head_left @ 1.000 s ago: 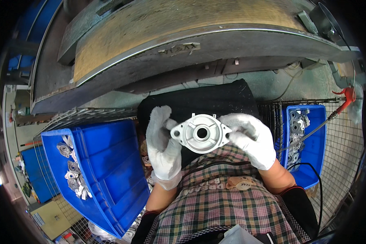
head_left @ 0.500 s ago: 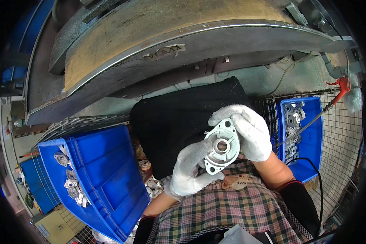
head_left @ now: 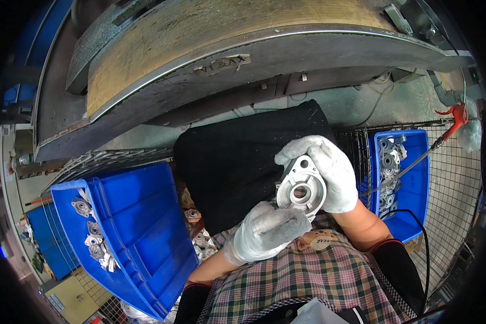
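A silvery cast-metal housing [head_left: 302, 175] with a round central bore and a bolt hole in its upper flange is held up in front of the checked apron. My right hand [head_left: 332, 175], in a white glove, grips it along the right side and top. My left hand [head_left: 267, 232], gloved with grey-smudged fingers, is closed at the housing's lower end and covers part of it. Behind the housing lies a black cloth-covered surface [head_left: 237, 156].
A large blue bin [head_left: 140, 227] with similar castings stands tilted at left. Another blue bin [head_left: 413, 189] of castings is at right, beside wire mesh. A red-handled air gun [head_left: 458, 116] hangs there. A metal-edged workbench [head_left: 221, 40] spans the far side.
The housing has turned and shifted slightly right, showing a deeper ringed face. My left hand has slid down to its lower end, while my right hand keeps its grip.
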{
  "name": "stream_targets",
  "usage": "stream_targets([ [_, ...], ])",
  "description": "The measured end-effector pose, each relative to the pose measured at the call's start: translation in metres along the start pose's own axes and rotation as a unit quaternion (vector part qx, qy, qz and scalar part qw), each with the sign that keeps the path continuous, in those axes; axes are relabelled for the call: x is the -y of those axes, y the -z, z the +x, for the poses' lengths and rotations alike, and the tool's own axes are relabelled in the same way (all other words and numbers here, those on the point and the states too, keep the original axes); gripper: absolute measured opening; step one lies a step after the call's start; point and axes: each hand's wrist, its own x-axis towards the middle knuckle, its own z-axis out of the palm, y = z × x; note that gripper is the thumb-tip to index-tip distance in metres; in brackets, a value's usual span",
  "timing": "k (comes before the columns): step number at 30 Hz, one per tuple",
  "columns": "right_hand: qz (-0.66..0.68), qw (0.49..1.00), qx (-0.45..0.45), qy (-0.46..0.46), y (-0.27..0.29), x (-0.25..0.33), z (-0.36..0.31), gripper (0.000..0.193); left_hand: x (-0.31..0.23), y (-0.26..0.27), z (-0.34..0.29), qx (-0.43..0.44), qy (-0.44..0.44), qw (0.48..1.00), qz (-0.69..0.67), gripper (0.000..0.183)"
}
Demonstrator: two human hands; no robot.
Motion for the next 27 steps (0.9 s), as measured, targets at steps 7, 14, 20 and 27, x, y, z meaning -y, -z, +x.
stream_targets([
  [7, 0.038, 0.999, -0.001, -0.002, -0.001, -0.003, 0.002, 0.034, 0.001, -0.006, 0.000, -0.019, -0.012, 0.999, -0.041, 0.030],
  [14, 0.054, 0.998, 0.012, -0.010, -0.001, -0.006, 0.003, 0.032, -0.002, -0.008, 0.002, -0.020, -0.005, 0.998, -0.055, 0.030],
  [20, 0.069, 0.997, 0.004, -0.020, -0.002, -0.006, 0.002, 0.032, 0.000, -0.013, -0.002, -0.030, 0.039, 0.991, -0.123, 0.029],
  [27, 0.074, 0.997, -0.003, -0.030, -0.002, -0.006, 0.002, 0.032, 0.004, -0.007, -0.001, -0.006, 0.074, 0.976, -0.202, 0.029],
])
